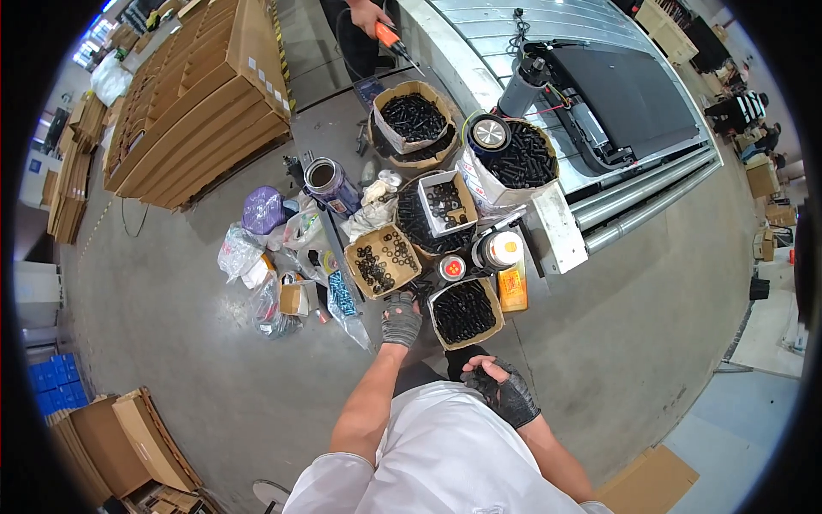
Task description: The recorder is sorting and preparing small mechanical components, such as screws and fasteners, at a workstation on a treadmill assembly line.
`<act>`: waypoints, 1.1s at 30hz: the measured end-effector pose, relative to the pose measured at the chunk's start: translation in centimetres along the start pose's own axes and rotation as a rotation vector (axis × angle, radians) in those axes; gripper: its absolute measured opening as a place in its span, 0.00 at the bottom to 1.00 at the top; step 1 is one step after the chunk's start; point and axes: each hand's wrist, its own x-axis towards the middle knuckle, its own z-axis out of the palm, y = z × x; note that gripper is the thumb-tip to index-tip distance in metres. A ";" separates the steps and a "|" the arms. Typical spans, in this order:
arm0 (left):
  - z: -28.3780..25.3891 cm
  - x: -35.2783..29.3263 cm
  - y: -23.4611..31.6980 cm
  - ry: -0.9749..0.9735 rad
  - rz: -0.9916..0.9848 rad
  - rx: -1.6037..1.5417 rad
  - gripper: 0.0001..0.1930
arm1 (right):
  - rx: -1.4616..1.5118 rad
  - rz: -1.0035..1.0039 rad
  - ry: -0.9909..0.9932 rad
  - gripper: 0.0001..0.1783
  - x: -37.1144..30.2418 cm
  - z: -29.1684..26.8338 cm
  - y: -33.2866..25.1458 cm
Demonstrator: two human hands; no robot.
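My left hand [401,320], in a grey fingerless glove, reaches to the near edge of a cardboard box of black washers [377,261]. Its fingertips are among loose black bolts [421,287] beside that box, and whether they grip any is too small to make out. Close to my body, my right hand [507,396] wears a dark fingerless glove. Its fingers are curled over something dark that I cannot make out. Just ahead of it stands a cardboard box full of black bolts [466,313].
Bags of black bolts [413,118] and a white box of small black parts [447,204] crowd the bench. A steel flask [505,248] and an orange box [513,289] stand right. Another person's hand [370,17] holds an orange screwdriver [390,38] beyond. Stacked cartons [205,120] stand left.
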 end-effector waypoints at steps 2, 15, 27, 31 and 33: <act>-0.1 -0.1 0.2 0.025 -0.007 -0.007 0.11 | -0.004 0.002 -0.015 0.18 0.2 -0.3 0.0; -2.6 -3.2 -2.3 -0.140 -0.354 -0.836 0.10 | 0.256 0.026 -0.185 0.29 2.1 3.5 0.0; -18.2 -3.4 -0.3 -0.379 -0.264 -1.214 0.13 | -0.150 -0.208 -0.161 0.21 6.2 7.5 2.4; -18.8 -3.3 -1.1 -0.437 -0.236 -1.301 0.13 | -0.246 -0.236 -0.168 0.16 7.0 9.8 3.0; -19.0 -3.1 -1.3 -0.434 -0.230 -1.350 0.13 | -0.294 -0.230 -0.122 0.14 7.4 10.8 3.1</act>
